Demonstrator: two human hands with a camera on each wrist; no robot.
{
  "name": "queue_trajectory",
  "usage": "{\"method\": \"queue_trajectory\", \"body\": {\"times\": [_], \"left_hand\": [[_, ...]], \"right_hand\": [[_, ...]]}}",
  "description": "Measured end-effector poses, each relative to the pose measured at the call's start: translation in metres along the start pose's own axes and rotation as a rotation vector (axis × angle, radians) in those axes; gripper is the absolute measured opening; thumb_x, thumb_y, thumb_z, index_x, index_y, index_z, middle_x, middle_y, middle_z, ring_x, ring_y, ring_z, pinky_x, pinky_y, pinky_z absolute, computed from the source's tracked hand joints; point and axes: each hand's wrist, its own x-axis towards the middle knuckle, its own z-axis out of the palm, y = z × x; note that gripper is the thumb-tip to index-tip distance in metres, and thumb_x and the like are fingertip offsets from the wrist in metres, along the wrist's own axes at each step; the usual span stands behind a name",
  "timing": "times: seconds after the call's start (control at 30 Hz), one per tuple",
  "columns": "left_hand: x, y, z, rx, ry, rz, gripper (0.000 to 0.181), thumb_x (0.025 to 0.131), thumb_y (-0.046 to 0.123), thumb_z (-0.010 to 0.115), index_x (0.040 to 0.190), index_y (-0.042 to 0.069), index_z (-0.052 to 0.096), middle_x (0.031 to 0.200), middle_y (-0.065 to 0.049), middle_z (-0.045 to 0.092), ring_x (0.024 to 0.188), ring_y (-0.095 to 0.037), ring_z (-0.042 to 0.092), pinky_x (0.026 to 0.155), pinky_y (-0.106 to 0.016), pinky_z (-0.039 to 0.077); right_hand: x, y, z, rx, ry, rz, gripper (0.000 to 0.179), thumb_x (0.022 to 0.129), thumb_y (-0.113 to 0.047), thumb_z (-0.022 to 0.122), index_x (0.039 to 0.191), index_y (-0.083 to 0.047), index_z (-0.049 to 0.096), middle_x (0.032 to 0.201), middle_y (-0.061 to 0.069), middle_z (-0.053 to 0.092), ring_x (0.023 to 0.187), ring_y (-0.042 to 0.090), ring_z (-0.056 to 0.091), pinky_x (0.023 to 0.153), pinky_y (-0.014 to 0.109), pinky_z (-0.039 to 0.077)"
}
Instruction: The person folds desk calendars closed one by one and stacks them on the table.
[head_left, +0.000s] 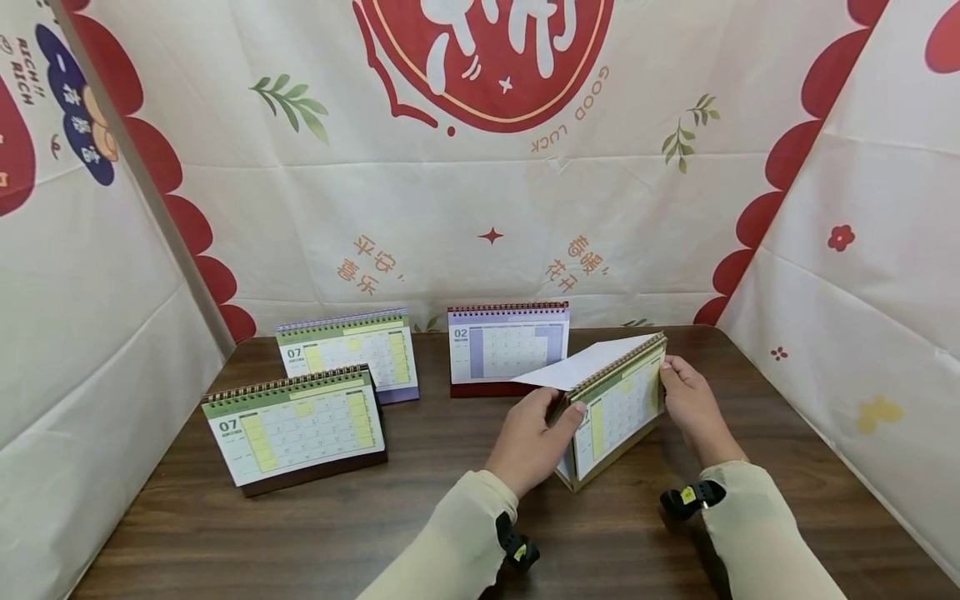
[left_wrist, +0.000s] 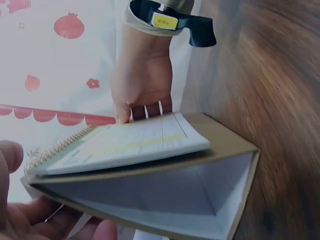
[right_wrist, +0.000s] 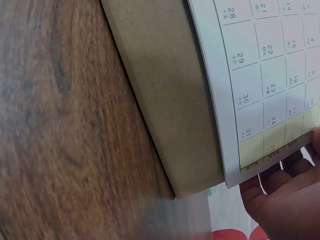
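A desk calendar (head_left: 624,410) with a brown card stand (left_wrist: 230,140) and a green-and-yellow page stands at an angle on the right of the table. Its left end is held by my left hand (head_left: 528,437), thumb at the front edge and fingers behind. My right hand (head_left: 697,410) grips the opposite side edge, fingers partly hidden behind it. From the spiral binding (left_wrist: 60,147) a white sheet (head_left: 581,364) slants out at the back. The right wrist view shows the calendar's date grid (right_wrist: 267,75) up close, with the right fingers at its edge.
On the left stand two green-and-yellow calendars, one with a dark brown base (head_left: 300,429) in front of one with a purple base (head_left: 401,358). A purple-page calendar (head_left: 510,346) with a red base stands at the back middle. Printed cloth (head_left: 450,192) walls the wooden table (head_left: 420,517).
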Motion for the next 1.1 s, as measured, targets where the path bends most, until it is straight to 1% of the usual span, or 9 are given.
{"method": "queue_trajectory", "body": {"times": [0.17,0.3,0.4,0.53,0.6,0.7,0.9,1.0,1.1], "left_hand": [[0.001,0.005,0.006,-0.056,0.058,-0.025,0.046,0.100,0.050,0.054,0.122,0.012,0.065,0.111,0.005,0.063,0.098,-0.007,0.057,0.094,-0.034,0.047],[0.003,0.006,0.010,-0.143,0.100,-0.087,0.042,0.099,0.052,0.054,0.113,0.016,0.069,0.100,0.008,0.066,0.089,-0.007,0.058,0.086,-0.033,0.050],[0.005,0.007,0.011,-0.195,0.127,-0.118,0.043,0.098,0.054,0.055,0.105,0.016,0.073,0.091,0.009,0.068,0.081,-0.007,0.059,0.076,-0.031,0.051],[0.008,0.009,0.012,-0.203,0.142,-0.126,0.043,0.097,0.054,0.057,0.094,0.015,0.076,0.079,0.008,0.068,0.071,-0.006,0.058,0.063,-0.027,0.047],[0.009,0.009,0.012,-0.198,0.144,-0.132,0.042,0.096,0.053,0.058,0.090,0.015,0.076,0.076,0.008,0.067,0.069,-0.006,0.057,0.060,-0.026,0.045],[0.009,0.009,0.012,-0.197,0.151,-0.135,0.040,0.096,0.051,0.059,0.089,0.016,0.076,0.076,0.008,0.067,0.069,-0.006,0.057,0.060,-0.026,0.046],[0.007,0.013,0.014,-0.245,0.151,-0.152,0.032,0.097,0.046,0.061,0.098,0.019,0.077,0.082,0.009,0.068,0.074,-0.007,0.060,0.066,-0.027,0.049],[0.006,0.015,0.014,-0.267,0.148,-0.157,0.028,0.098,0.043,0.061,0.098,0.020,0.077,0.084,0.009,0.069,0.076,-0.007,0.061,0.068,-0.028,0.049],[0.005,0.017,0.014,-0.280,0.148,-0.161,0.025,0.098,0.040,0.061,0.097,0.021,0.077,0.086,0.009,0.070,0.077,-0.007,0.061,0.069,-0.029,0.049]], "right_hand": [[0.000,0.001,0.001,-0.007,0.006,-0.007,0.053,0.110,-0.036,0.020,0.140,0.001,0.042,0.131,0.024,0.044,0.119,0.034,0.037,0.090,0.042,0.032],[0.000,0.001,0.001,0.001,0.008,-0.016,0.052,0.110,-0.036,0.020,0.139,0.001,0.043,0.130,0.023,0.044,0.118,0.033,0.037,0.089,0.041,0.033],[0.000,0.001,0.000,0.004,0.009,-0.018,0.052,0.110,-0.036,0.020,0.139,0.002,0.042,0.131,0.023,0.044,0.119,0.032,0.037,0.089,0.040,0.033],[-0.001,0.000,0.000,0.008,0.004,-0.021,0.054,0.110,-0.037,0.019,0.141,0.002,0.041,0.133,0.022,0.044,0.123,0.030,0.037,0.093,0.041,0.034],[-0.002,0.000,0.000,0.007,0.001,-0.023,0.055,0.109,-0.037,0.019,0.142,0.002,0.041,0.134,0.023,0.045,0.125,0.030,0.037,0.095,0.043,0.034],[-0.002,0.000,0.000,0.009,-0.004,-0.024,0.056,0.109,-0.038,0.019,0.143,0.002,0.040,0.136,0.023,0.044,0.126,0.031,0.036,0.097,0.044,0.035],[-0.003,0.000,0.000,0.022,-0.001,-0.027,0.055,0.110,-0.037,0.020,0.144,0.002,0.039,0.140,0.023,0.041,0.129,0.032,0.034,0.101,0.048,0.032],[-0.004,-0.001,0.000,0.021,0.005,-0.026,0.055,0.110,-0.037,0.020,0.143,0.002,0.039,0.139,0.022,0.042,0.129,0.031,0.035,0.100,0.046,0.033],[-0.005,-0.001,0.000,0.016,0.012,-0.030,0.054,0.110,-0.036,0.020,0.143,0.002,0.040,0.138,0.022,0.043,0.126,0.030,0.036,0.096,0.039,0.034]]}}
